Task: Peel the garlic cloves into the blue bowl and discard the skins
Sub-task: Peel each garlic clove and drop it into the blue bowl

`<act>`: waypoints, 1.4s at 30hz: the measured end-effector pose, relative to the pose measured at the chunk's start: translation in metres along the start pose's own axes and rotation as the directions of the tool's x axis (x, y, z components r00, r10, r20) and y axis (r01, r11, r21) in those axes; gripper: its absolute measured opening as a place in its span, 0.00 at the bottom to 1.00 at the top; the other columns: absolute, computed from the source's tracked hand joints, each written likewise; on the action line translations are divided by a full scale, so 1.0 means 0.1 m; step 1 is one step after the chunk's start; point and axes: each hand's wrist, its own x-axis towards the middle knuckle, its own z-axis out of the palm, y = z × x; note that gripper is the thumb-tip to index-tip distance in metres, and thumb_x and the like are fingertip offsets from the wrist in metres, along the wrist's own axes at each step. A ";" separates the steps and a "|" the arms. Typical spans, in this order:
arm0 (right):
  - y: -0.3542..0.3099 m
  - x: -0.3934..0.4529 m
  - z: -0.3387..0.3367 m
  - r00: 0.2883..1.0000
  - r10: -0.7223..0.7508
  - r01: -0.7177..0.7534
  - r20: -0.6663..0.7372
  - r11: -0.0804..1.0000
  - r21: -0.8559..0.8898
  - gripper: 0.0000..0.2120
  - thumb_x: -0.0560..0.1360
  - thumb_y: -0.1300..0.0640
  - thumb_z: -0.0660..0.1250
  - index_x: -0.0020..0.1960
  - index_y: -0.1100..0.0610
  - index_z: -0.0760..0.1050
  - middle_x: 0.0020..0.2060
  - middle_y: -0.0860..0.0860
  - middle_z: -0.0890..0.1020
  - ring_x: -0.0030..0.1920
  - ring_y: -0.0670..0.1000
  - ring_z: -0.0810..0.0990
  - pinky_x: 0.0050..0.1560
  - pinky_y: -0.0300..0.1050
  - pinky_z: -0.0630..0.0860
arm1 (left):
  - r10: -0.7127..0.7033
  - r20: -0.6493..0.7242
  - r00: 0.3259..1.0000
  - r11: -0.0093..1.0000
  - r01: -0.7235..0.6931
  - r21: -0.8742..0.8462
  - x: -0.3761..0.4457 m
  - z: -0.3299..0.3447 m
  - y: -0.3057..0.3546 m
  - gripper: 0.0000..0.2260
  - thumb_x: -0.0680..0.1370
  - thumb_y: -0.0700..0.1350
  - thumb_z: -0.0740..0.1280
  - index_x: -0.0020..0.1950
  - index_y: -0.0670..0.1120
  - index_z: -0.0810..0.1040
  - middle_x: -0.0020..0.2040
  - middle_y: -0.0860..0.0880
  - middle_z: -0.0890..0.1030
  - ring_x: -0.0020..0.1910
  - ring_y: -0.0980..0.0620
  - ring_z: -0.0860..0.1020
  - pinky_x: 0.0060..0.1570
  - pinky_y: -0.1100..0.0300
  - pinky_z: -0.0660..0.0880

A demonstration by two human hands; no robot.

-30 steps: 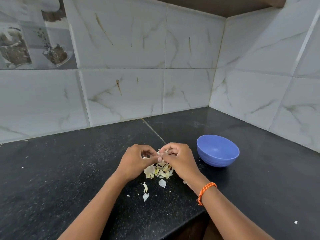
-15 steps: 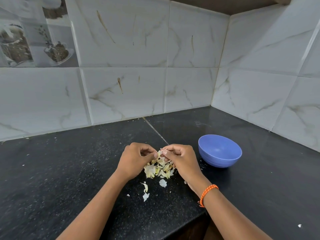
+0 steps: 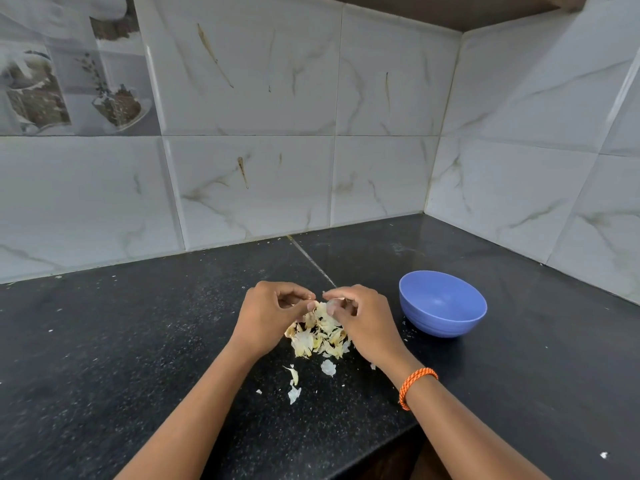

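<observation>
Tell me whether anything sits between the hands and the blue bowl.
Nothing visible does. The blue bowl stands just right of the right hand, with only bare black counter between them. The skin pile lies under and between both hands, left of that path.

orange braided wristband, bare forearms

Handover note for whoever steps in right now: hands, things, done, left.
Left hand: fingers curled, pinching something small; too hidden to say whether clove or skin.
Right hand: fingers curled, pinching a bit of skin next to the left fingertips.
Skins: heaped on the counter under both hands, a few flakes nearer the edge.
Bowl: to the right of the hands, upright, no cloves visible in the part shown.
Done: much peeling, judging by the heap.
Left: clove into bowl, skins discarded.
</observation>
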 end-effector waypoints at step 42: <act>0.30 -0.14 -0.19 0.964 -0.245 0.257 -0.106 0.959 0.121 0.06 0.85 0.56 0.69 0.55 0.54 0.86 0.48 0.44 0.84 0.50 0.50 0.84 0.44 0.41 0.78 | -0.044 -0.079 0.996 0.950 0.017 -0.313 -0.18 0.55 0.16 0.04 0.77 0.39 0.79 0.51 0.43 0.89 0.44 0.47 0.89 0.43 0.47 0.89 0.49 0.53 0.87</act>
